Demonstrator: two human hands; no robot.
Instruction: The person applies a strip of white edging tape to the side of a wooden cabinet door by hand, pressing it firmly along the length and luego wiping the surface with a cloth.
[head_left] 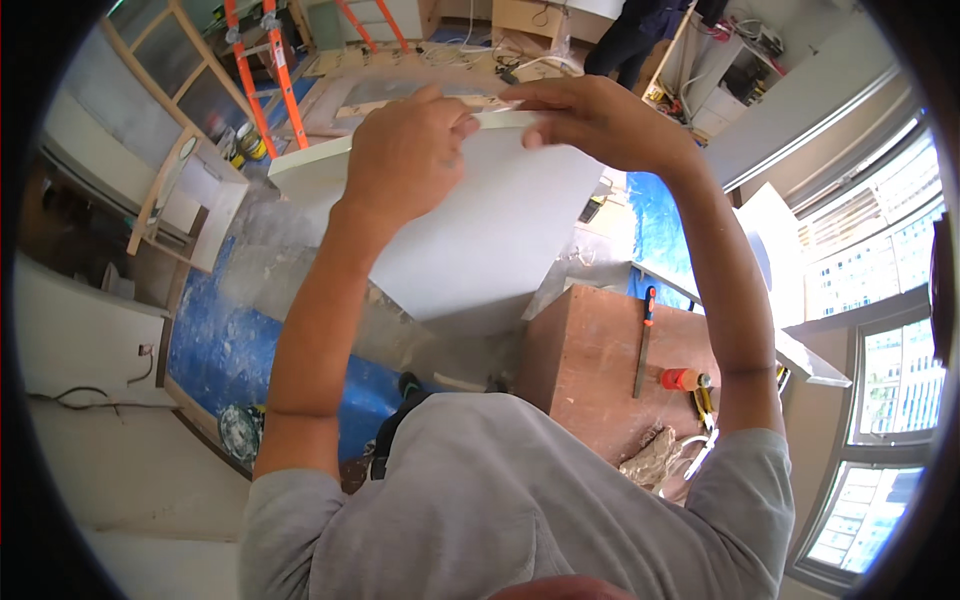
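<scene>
A large white panel [500,210] stands tilted in front of me, its long narrow edge uppermost. My left hand [405,150] is at that edge with its fingers curled; whatever they may hold is hidden. Just to the right, my right hand [595,120] hovers over the same edge, palm down. A gap shows between its thumb and fingers, and nothing is visible in it. Both hands are slightly blurred.
A brown wooden box [600,370] at my right bears a file [644,345], a red bottle [680,379] and crumpled paper [650,455]. Blue sheeting [215,330] covers part of the floor. An orange ladder [270,80] and another person [635,40] are farther off.
</scene>
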